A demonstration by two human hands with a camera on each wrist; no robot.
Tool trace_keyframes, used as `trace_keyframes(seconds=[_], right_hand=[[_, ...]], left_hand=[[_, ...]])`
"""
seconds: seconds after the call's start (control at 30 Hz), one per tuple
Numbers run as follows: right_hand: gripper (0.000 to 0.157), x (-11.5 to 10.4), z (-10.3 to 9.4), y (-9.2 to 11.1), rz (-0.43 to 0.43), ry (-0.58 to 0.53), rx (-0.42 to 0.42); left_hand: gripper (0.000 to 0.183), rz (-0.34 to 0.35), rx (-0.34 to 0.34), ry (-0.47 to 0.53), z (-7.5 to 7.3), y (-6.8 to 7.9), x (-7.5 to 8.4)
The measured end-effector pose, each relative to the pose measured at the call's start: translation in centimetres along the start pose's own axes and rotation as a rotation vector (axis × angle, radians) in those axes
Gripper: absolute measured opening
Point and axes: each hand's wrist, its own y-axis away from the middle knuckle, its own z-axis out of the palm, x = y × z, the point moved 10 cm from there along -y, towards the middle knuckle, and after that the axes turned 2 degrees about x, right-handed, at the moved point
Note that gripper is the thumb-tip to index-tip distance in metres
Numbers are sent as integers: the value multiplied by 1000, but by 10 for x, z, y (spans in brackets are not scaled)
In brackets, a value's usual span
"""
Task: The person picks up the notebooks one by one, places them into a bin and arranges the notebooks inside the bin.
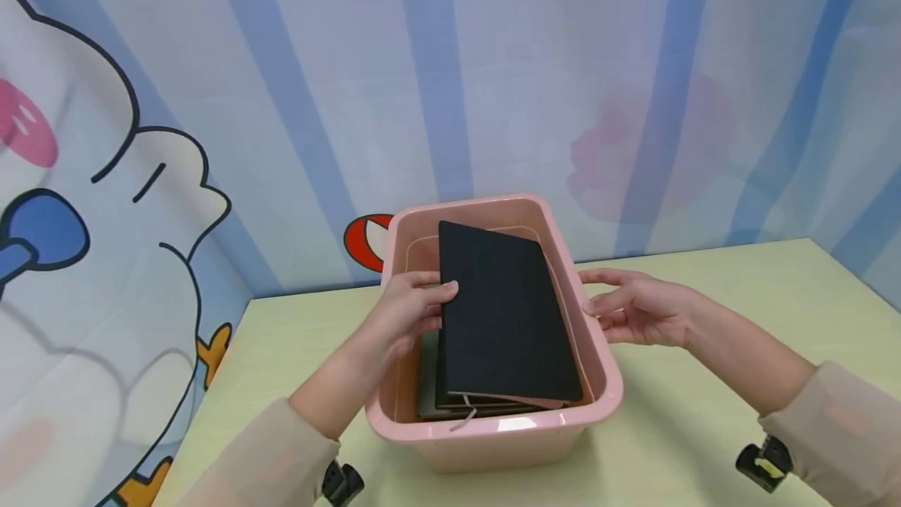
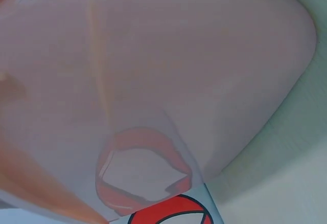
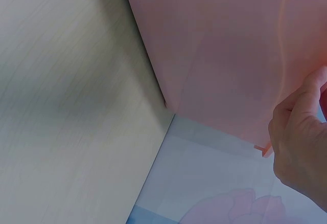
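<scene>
A pink plastic bin (image 1: 493, 444) stands on the table with several dark notebooks stacked inside. The top one, a black notebook (image 1: 507, 311), lies slightly askew, its far end leaning up toward the bin's back. My left hand (image 1: 408, 307) reaches over the bin's left rim and pinches that notebook's left edge, thumb on the cover; the other fingers are partly hidden. On the opposite side my right hand (image 1: 644, 307) holds the bin's right rim, and the right wrist view shows its curled fingers (image 3: 306, 101) against the bin wall. The left wrist view shows mostly the bin's outer side (image 2: 204, 70).
The pale yellow-green table (image 1: 704, 413) extends to both sides of the bin. Behind it hangs a blue-and-white striped backdrop (image 1: 507, 84) with cartoon figures. A thin ribbon bookmark (image 1: 464, 415) droops over the bin's front rim.
</scene>
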Motion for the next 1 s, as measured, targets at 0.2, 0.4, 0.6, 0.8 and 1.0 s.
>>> trace_keyframes(seconds=[0.2,0.4,0.6,0.8,1.0], right_hand=[[73,-2,-2,0,-9,6,-5],[75,-1,0,-1,-15,4,-37],[76,-2,3,-2,-18,-2,-56],[77,-2,1,-2,-15,4,-35],[78,-1,0,-1,1,3,-32]], left_hand=[[38,-7,15,1,2,-3,-2],[43,-29,69,2,-3,-6,-8],[49,-32,41,-10,-9,-4,3],[50,-13,-4,66,-17,4,21],[47,-10,-41,103,-25,11,30]])
